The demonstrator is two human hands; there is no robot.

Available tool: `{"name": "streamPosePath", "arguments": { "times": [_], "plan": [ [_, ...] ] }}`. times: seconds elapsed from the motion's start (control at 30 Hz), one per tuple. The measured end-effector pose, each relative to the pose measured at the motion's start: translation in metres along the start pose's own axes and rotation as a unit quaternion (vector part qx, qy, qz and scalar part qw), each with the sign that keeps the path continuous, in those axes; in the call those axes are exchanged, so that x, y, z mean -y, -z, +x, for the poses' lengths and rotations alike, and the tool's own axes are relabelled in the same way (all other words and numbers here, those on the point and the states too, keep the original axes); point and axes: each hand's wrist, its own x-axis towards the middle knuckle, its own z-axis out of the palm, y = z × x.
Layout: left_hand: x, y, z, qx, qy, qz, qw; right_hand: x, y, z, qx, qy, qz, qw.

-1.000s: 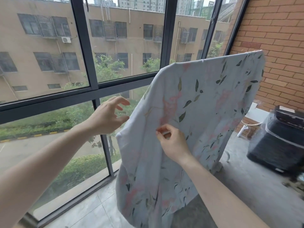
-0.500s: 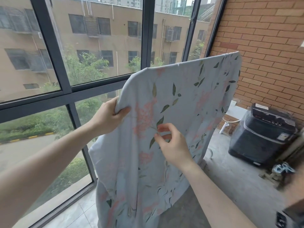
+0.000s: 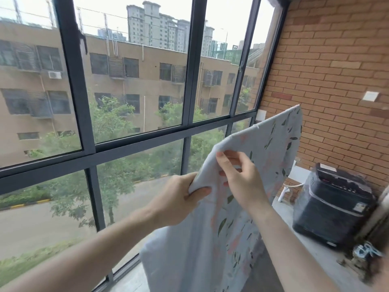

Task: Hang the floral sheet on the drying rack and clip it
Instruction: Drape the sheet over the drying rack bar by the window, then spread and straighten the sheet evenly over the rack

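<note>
my left grip (image 3: 181, 202) is curled round a bunched fold of the floral sheet (image 3: 242, 207), thumb lying across the cloth on the near side and fingers tucked behind it. just right of that, my right grip (image 3: 240, 178) pinches the same upper edge, thumb and forefinger closed on the fabric while the other fingers (image 3: 227, 172) curl loosely against it. the two grips are close together, nearly touching, with the fold of cloth between them.

the sheet is pale blue-grey with pink blossoms and dark green leaves. from my grips its top edge climbs up and to the right to a far corner (image 3: 297, 107) that sits against the brick wall (image 3: 336, 70); what carries that corner is hidden behind the cloth, so i cannot tell. below my grips the sheet hangs in long folds down toward the tiled floor (image 3: 130, 281), out of frame at the bottom.

left of the sheet runs the dark-framed window (image 3: 189, 81), with a tan building and green trees outside. right of the sheet, against the foot of the brick wall, a dark machine wrapped in clear plastic (image 3: 332, 205) stands on a grey concrete ledge (image 3: 299, 256). between it and the sheet a white pipe (image 3: 284, 191) shows. right of the machine, some small blue-and-white thing (image 3: 366, 250) lies on the ledge, too blurred to name.
</note>
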Motion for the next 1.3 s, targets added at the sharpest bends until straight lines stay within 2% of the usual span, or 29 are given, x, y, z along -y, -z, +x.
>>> {"name": "streamPosePath", "arguments": {
  "times": [0.17,0.33,0.57,0.63,0.77,0.87,0.93,1.03,1.1,1.2,1.3],
  "plan": [
    [0.008,-0.002,0.011,0.058,-0.055,-0.057,0.995,0.026,-0.018,0.003,-0.076,-0.032,-0.092,0.992],
    [-0.001,-0.003,0.018,0.117,-0.102,-0.064,0.986,0.033,-0.021,0.003,-0.152,-0.089,-0.102,0.979],
    [-0.025,-0.011,0.026,0.212,-0.177,-0.025,0.961,0.047,0.003,-0.022,-0.182,-0.114,-0.143,0.966],
    [-0.025,-0.013,0.029,0.245,-0.188,-0.042,0.950,0.047,0.009,-0.028,-0.181,-0.107,-0.148,0.967],
    [-0.008,-0.003,0.037,0.366,-0.161,-0.159,0.903,0.048,0.013,-0.036,-0.175,-0.098,-0.162,0.966],
    [0.028,0.007,0.053,0.405,-0.049,-0.260,0.875,0.049,0.007,-0.039,-0.188,-0.095,-0.174,0.962],
    [0.065,0.001,0.068,0.382,0.029,-0.266,0.885,0.050,-0.001,-0.041,-0.195,-0.088,-0.183,0.959],
    [0.119,-0.022,0.085,0.331,0.097,-0.190,0.919,0.052,-0.017,-0.047,-0.215,-0.068,-0.211,0.951],
    [0.148,-0.037,0.089,0.377,0.095,-0.141,0.910,0.052,-0.032,-0.052,-0.250,-0.060,-0.225,0.940],
    [0.186,-0.050,0.095,0.478,0.056,-0.124,0.868,0.047,-0.062,-0.055,-0.316,-0.049,-0.263,0.910],
    [0.205,-0.058,0.085,0.513,0.004,-0.101,0.852,0.048,-0.081,-0.065,-0.382,-0.048,-0.288,0.877]
  ]
}}
